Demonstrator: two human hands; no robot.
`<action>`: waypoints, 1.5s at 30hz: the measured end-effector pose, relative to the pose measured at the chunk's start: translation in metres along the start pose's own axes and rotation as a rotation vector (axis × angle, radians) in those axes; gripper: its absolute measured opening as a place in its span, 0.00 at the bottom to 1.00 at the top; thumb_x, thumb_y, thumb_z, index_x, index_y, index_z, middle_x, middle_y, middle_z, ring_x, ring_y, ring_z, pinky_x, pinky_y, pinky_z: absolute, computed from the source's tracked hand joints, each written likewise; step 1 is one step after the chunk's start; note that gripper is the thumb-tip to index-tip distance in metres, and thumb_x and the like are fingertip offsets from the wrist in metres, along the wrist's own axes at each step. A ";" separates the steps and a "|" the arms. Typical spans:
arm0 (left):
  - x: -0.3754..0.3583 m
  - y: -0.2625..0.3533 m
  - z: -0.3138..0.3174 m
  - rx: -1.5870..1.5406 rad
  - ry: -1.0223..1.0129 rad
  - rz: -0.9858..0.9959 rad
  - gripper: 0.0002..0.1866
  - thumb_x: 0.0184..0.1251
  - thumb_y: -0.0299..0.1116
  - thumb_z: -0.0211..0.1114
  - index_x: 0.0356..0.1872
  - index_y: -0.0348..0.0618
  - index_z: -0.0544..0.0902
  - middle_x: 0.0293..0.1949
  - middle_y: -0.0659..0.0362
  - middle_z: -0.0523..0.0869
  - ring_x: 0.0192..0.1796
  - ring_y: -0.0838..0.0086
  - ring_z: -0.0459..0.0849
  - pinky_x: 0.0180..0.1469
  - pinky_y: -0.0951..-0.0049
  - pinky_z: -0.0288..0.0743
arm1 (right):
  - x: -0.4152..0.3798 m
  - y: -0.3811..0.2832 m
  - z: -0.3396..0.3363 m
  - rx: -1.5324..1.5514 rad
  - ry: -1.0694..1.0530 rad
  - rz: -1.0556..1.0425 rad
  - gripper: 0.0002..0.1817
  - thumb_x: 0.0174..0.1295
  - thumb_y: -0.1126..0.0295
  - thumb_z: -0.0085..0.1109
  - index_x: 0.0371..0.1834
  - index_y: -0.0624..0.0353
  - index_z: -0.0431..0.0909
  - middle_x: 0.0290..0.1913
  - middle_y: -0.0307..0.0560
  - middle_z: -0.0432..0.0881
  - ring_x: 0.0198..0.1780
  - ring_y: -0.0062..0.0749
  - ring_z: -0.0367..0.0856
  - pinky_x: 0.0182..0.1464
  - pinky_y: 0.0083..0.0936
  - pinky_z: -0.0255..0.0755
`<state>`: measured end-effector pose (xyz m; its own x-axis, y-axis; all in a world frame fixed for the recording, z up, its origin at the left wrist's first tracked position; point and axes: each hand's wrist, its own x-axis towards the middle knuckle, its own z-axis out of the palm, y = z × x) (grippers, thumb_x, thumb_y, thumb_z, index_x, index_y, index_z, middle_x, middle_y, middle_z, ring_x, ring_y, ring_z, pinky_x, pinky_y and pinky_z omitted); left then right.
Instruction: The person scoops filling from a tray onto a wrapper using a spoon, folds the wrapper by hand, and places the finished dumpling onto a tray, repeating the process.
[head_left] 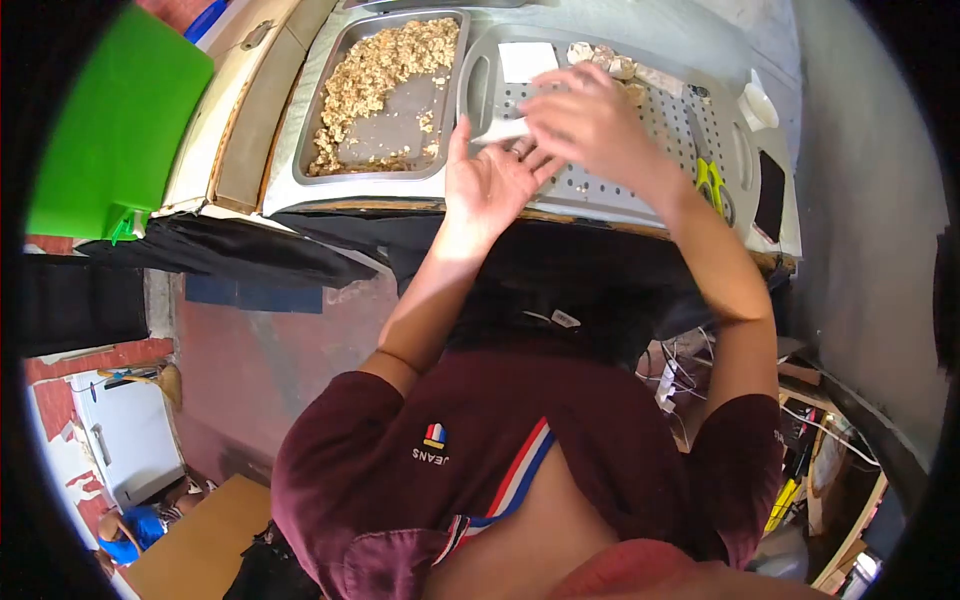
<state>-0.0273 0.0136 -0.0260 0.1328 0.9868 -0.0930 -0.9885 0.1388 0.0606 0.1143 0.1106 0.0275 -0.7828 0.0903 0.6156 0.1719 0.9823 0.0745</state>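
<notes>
With its fingers spread and palm up, the left hand is best staying level as the white paper is sitting between it and the blurred right hand, whose pinch I cannot tell.

Bright green container at left, dark phone, person in blue beside a tan panel

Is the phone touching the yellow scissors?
Apart. The head view shows the edge of the tray between them: scissors inside it, phone outside.
</notes>
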 end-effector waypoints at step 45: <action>-0.092 0.130 -0.038 0.101 -0.173 0.885 0.32 0.66 0.44 0.51 0.69 0.43 0.61 0.71 0.50 0.59 0.73 0.51 0.54 0.74 0.47 0.42 | 0.079 -0.017 0.094 -0.351 -0.265 0.357 0.13 0.55 0.75 0.52 0.44 0.51 0.78 0.28 0.52 0.79 0.28 0.40 0.84 0.24 0.33 0.76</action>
<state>-0.1711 -0.0627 -0.0476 -0.6552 0.7339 0.1794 -0.7245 -0.6777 0.1262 -0.0067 0.1166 0.0018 -0.7553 0.4890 0.4363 0.6063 0.7741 0.1822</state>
